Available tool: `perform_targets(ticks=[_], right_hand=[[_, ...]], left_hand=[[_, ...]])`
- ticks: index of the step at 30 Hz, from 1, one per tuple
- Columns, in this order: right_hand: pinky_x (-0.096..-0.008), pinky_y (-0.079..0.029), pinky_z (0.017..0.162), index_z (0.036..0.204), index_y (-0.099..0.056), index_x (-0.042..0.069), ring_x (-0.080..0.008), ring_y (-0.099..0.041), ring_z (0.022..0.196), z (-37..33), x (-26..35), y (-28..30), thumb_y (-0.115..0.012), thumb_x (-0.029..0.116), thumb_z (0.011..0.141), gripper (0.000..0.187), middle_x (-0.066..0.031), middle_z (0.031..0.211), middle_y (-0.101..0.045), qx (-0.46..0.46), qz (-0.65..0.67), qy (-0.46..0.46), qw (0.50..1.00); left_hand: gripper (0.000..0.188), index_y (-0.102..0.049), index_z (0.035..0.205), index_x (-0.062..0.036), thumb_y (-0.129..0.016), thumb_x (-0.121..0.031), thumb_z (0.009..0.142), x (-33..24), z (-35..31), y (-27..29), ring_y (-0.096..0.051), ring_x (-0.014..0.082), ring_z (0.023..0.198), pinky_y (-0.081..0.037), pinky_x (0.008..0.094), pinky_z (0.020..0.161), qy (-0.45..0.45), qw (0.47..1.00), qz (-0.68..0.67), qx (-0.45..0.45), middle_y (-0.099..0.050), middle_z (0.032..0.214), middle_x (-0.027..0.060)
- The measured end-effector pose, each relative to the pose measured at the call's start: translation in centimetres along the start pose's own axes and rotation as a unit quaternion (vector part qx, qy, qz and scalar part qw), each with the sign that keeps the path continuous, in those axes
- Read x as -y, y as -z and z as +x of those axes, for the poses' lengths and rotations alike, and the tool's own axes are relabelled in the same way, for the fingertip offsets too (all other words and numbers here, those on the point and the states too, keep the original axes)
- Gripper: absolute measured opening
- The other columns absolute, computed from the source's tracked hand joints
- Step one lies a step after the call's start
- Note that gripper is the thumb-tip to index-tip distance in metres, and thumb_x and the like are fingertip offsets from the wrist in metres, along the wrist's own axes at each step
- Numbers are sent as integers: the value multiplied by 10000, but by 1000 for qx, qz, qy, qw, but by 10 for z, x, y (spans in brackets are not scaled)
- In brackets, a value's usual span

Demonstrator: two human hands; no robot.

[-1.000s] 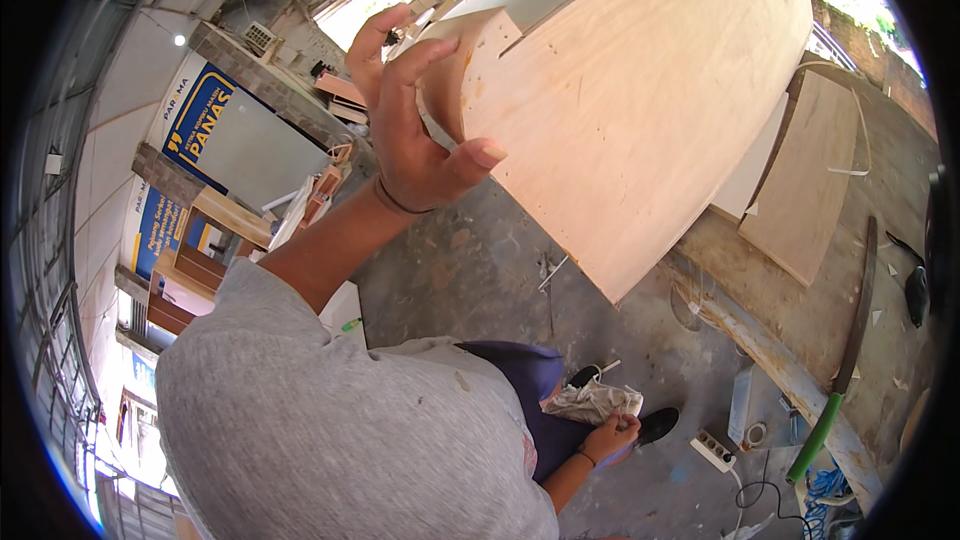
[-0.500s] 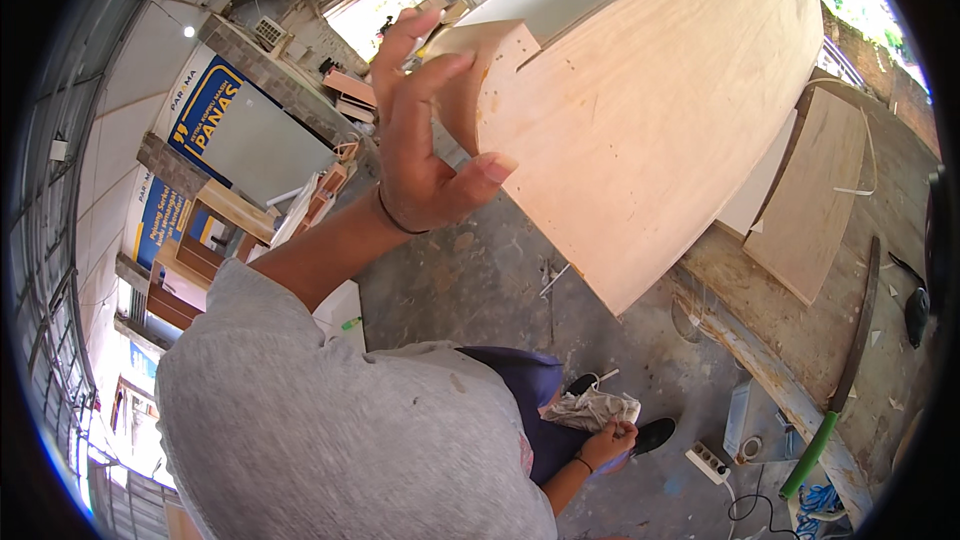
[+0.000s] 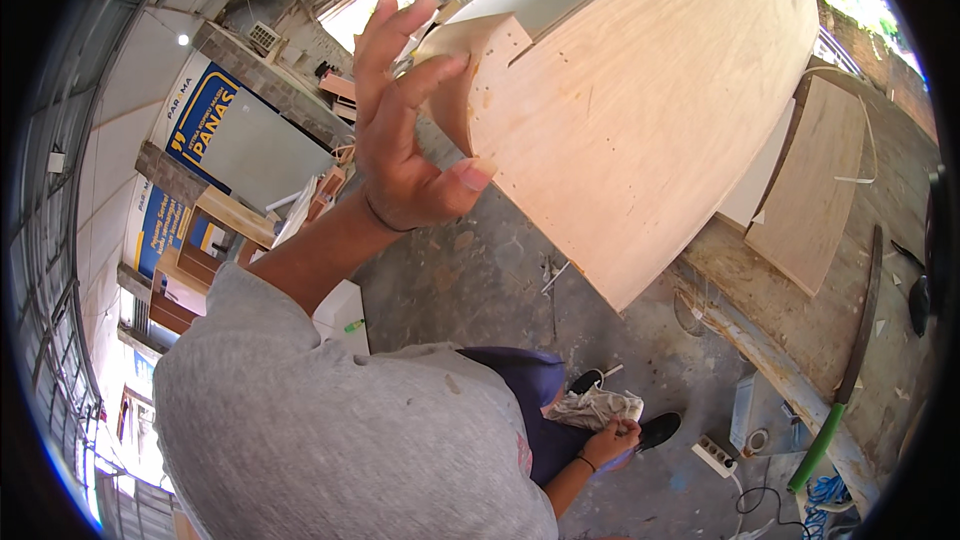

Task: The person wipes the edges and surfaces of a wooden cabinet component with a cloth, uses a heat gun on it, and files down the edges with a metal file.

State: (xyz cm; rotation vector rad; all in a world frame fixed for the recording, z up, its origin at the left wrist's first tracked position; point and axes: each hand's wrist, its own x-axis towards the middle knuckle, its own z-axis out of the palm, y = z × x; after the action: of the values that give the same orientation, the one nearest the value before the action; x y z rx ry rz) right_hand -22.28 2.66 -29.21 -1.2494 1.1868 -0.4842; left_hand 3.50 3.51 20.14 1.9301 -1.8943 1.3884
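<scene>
My left hand (image 3: 410, 120) is raised beside the near left end of a long pale wooden panel (image 3: 640, 120). Its fingers are spread and bent around the concave curved end piece (image 3: 462, 100), the thumb tip by the lower corner and the forefinger along the upper side. It does not close on the wood. Low down, my right hand (image 3: 610, 442) is closed on a crumpled off-white cloth (image 3: 590, 406); its fingers pinch the cloth's edge. Small dark holes dot the panel near its notched corner.
On the worn workbench (image 3: 740, 280) at right lie a loose wooden board (image 3: 815, 180) and a long tool with a green handle (image 3: 818, 445). A white power strip (image 3: 714, 456), cables and blue cord (image 3: 825, 492) are below. Wooden furniture parts (image 3: 185, 265) stand at left.
My left thumb has drawn slightly back from the panel's corner, and the left fingers have shifted a little left. My right hand keeps its hold on the cloth. The whole view has shifted slightly.
</scene>
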Motion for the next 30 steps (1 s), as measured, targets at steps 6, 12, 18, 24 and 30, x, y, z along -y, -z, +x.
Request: perform_targets(ticks=[6,12,18,24,30], right_hand=[[-366,-401,780,926,-509,-7,-259,-469,851,-4,27,2,-633,95,828,188,-123,910,-465,10,38,-49,998],[-359,-417,742,926,-509,-11,-258,-480,835,1,2,4,-622,99,834,183,-142,925,-476,10,-25,-10,1000],[-372,-428,742,905,-515,-15,-261,-494,835,6,20,0,-617,87,823,166,-149,911,-487,28,-35,-26,999],[-386,-408,761,931,-518,0,-276,-489,832,13,20,1,-654,133,814,223,-159,933,-499,38,-16,-32,999],[-382,-409,762,933,-513,0,-271,-487,829,17,20,-3,-647,118,815,214,-156,944,-490,37,-11,-39,998]], left_hand=[[600,-581,1139,18,-602,-475,796,-9,1,6,-431,365,1193,-372,456,969,14,1000,18,10,-478,1234,234],[473,-571,1188,20,-657,-233,796,-36,2,28,-540,146,690,-430,264,579,153,982,-40,105,-552,751,81],[485,-487,1270,31,-610,-53,809,-44,2,21,-423,40,427,-337,195,437,221,961,-133,97,-474,492,-10],[517,-419,1317,43,-549,-36,823,-48,5,19,-465,44,451,-366,194,465,220,961,-138,96,-542,534,23],[530,-389,1318,71,-527,-35,817,-47,5,19,-508,59,484,-408,201,506,213,961,-140,104,-570,564,36]])
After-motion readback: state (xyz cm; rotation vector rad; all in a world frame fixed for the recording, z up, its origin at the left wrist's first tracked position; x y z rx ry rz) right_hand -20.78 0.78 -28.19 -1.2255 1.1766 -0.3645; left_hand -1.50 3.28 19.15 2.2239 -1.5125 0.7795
